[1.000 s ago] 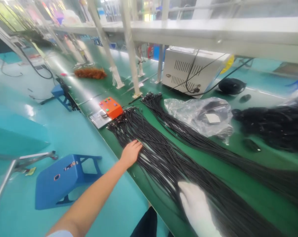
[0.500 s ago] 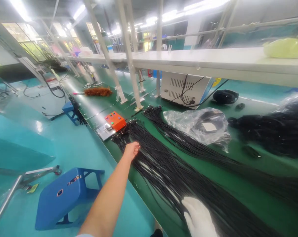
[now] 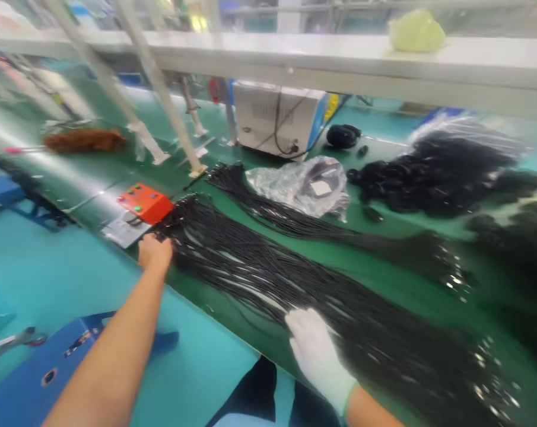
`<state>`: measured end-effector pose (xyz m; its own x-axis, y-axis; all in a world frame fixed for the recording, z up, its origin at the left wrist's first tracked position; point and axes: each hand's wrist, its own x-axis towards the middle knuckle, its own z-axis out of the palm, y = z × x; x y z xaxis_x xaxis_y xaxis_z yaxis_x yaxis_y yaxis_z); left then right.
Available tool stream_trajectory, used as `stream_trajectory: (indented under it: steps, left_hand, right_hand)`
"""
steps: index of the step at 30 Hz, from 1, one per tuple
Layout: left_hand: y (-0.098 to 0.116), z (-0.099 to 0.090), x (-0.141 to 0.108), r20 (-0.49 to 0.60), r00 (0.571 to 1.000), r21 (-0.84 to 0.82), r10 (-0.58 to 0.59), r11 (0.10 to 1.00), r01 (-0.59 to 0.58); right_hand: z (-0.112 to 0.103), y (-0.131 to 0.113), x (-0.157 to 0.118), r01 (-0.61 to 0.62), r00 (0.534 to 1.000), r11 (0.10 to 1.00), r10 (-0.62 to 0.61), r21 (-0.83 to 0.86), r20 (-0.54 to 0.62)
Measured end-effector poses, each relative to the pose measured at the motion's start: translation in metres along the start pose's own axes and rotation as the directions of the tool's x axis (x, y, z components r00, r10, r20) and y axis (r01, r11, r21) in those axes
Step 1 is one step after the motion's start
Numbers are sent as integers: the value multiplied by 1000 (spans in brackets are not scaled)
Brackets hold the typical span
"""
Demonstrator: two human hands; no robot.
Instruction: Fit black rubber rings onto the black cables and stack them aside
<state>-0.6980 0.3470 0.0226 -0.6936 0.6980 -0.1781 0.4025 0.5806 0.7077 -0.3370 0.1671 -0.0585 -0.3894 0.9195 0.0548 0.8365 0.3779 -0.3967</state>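
Long black cables [image 3: 259, 255] lie in a wide bundle along the green table, with metal connectors at their ends. My bare left hand [image 3: 156, 250] is at the left end of this bundle, its fingers closed around cable ends beside an orange button box [image 3: 147, 203]. In a white glove, my right hand [image 3: 313, 345] rests on the near side of the bundle, its fingers stretched out and lying over the cables. A second, thinner cable bundle [image 3: 339, 234] runs behind the first.
Behind the cables lie a clear plastic bag [image 3: 301, 185] and a heap of black coils [image 3: 410, 181]. A grey machine [image 3: 272, 121] stands beneath the white shelf [image 3: 295, 50], near its posts. A brown duster [image 3: 85, 140] lies far left. Beside the table is a blue stool [image 3: 41, 367].
The view has swung right and down. My left hand has moved from over the middle of the cables to their connector ends by the orange box. My right hand still rests on the bundle.
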Motion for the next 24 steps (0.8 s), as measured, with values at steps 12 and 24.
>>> stream_trajectory:
  steps: [12, 24]
  left_hand:
    - [-68, 115, -195, 596, 144, 36, 790, 153, -988]
    - [-15, 215, -360, 665, 25, -125, 746, 144, -982]
  right_hand:
    - [-28, 27, -70, -301, 952, 952, 297, -52, -73]
    - [-87, 141, -138, -223, 975, 969, 220, -107, -40]
